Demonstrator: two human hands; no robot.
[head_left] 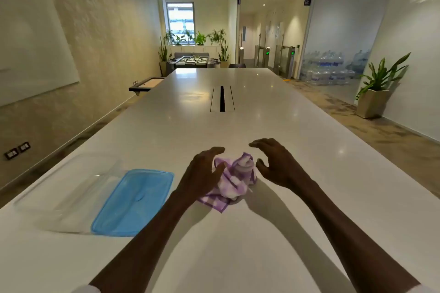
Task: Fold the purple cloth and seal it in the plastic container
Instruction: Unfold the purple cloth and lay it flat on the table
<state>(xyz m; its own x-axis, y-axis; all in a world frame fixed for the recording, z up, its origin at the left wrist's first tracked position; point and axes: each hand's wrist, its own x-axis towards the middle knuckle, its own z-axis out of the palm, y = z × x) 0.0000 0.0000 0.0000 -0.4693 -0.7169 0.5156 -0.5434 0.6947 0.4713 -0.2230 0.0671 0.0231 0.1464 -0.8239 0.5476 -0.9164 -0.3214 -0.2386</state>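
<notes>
Purple cloth point(234, 178) lies crumpled on the white table point(297, 150), between both hands: left hand point(202, 171) touches it, right hand point(273, 162) hovers beside (both loosely spread, grasping nothing); clear container point(69, 188) and blue lid point(133, 202) sit left.

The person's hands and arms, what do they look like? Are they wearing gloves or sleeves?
No gloves: the left hand and the right hand are bare, with no rings or watch showing. Both forearms are bare too. A bit of white sleeve shows at the bottom edge on the left arm.
</notes>
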